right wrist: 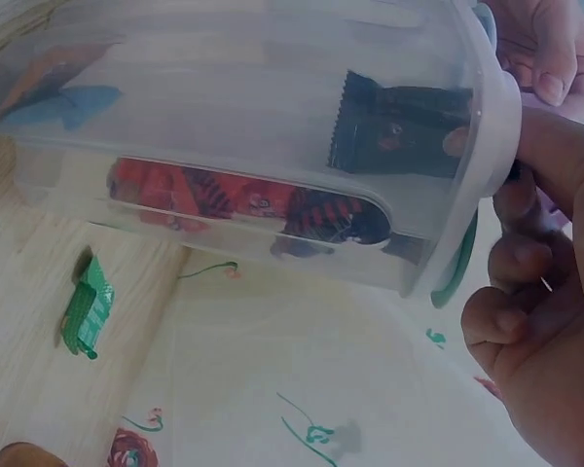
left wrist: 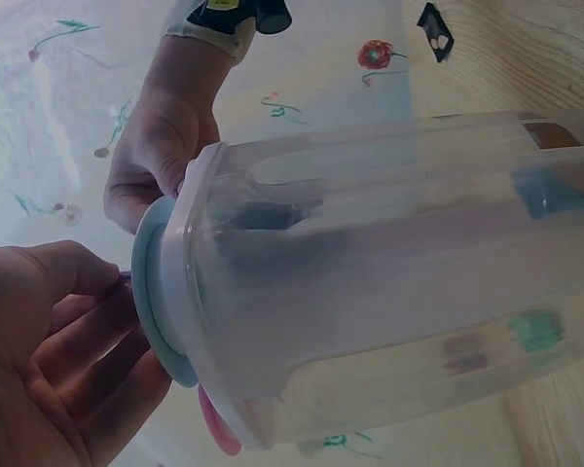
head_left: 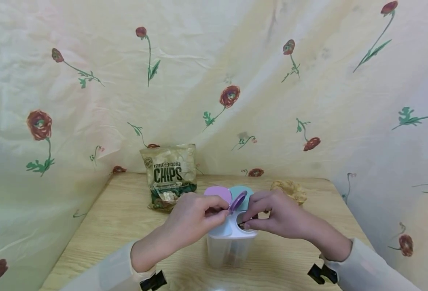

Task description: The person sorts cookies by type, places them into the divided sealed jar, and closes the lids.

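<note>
A clear plastic storage container point(head_left: 232, 250) with a white lid and coloured flip caps stands upright on the table, between the hands. My left hand point(head_left: 195, 214) pinches the raised purple flip cap point(head_left: 238, 201) over one round opening. At that opening, the fingers of my right hand point(head_left: 276, 212) pinch a small dark wrapped packet point(right wrist: 399, 126), most of which shows through the wall inside a compartment. Red wrapped packets point(right wrist: 238, 199) lie in another compartment. Blue wrapping point(right wrist: 63, 107) shows at the container's bottom.
A chips bag point(head_left: 168, 176) stands behind the left hand. Behind the right hand lies a crumpled yellowish bundle point(head_left: 290, 190). In the right wrist view a green packet point(right wrist: 88, 306) lies on the wooden table point(head_left: 119, 226). Flowered cloth point(head_left: 185, 101) hangs around the table.
</note>
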`<state>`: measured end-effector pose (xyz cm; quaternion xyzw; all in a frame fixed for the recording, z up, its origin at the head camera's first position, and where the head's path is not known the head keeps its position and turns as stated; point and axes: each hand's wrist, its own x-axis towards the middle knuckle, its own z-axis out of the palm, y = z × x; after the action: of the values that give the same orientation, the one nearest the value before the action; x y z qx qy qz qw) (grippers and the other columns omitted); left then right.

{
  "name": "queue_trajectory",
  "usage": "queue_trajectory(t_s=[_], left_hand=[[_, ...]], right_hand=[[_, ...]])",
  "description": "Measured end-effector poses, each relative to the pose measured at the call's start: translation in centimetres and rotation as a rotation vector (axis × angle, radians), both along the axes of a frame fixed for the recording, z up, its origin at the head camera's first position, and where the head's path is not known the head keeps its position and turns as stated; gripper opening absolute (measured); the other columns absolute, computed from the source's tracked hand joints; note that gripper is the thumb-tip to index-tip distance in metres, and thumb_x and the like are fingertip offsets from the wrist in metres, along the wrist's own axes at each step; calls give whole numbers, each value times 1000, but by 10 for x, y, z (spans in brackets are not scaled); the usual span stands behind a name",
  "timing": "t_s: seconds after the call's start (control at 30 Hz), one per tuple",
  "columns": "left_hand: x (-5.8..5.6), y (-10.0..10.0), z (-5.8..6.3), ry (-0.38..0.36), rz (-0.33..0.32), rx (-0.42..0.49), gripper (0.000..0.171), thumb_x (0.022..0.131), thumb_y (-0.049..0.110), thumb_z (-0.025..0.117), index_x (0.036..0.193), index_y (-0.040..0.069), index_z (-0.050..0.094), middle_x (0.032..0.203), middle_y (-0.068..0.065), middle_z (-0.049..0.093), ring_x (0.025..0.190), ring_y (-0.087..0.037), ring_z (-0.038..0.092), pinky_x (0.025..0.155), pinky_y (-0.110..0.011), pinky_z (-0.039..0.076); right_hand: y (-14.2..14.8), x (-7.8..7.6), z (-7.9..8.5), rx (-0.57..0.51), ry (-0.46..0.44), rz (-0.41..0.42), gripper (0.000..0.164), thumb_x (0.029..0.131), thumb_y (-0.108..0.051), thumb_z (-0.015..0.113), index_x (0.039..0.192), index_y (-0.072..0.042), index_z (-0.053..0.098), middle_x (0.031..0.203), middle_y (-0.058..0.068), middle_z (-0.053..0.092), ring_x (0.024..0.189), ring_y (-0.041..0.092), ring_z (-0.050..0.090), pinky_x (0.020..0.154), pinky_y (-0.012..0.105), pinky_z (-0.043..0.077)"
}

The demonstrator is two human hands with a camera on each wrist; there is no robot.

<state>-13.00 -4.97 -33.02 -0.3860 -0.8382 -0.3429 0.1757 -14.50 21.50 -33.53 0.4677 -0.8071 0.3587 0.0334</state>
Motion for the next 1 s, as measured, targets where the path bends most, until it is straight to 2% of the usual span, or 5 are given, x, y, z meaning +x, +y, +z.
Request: queue_trajectory(t_s=[0.23,0.4,0.63,0.8,1.0], left_hand=[[1,1,0,-21,-1,10,3,90,19,77,91,19,80,84,12,77,76,6,67,68,-12,52],[1,2,0,-23,4,10,4,90,20,76,91,19,80,84,12,77,76,6,66,68,-11,52],[0,3,0,-18,12,21,3,90,20,77,91,20,80,84,12,78,76,6,67,69,-12,52],[0,3,0,-11,9,21,4,90,19,77,91,20,80,84,12,77,75,6,66,68,-11,51],[-1,3,0,-3,6,16,4,89,19,77,92,20,80,84,12,77,75,6,66,69,-11,51]], right_hand=[[0,-1,2,52,-2,-14,7,92,-23,79,97,-27,82,93,-14,76,82,1,65,63,19,53],[9,1,6,22,-32,-15,11,91,-17,79,98,-26,78,91,-13,73,71,0,57,58,20,49],[39,5,7,18,-56,-124,22,89,-14,81,100,-32,75,92,-12,72,64,2,52,56,20,45],[65,9,0,-7,-9,-173,31,86,-5,81,103,-30,75,92,-14,72,70,3,59,59,21,49],[98,18,-18,-17,-36,-271,32,85,-2,81,104,-27,75,90,-13,73,77,4,64,61,22,48]])
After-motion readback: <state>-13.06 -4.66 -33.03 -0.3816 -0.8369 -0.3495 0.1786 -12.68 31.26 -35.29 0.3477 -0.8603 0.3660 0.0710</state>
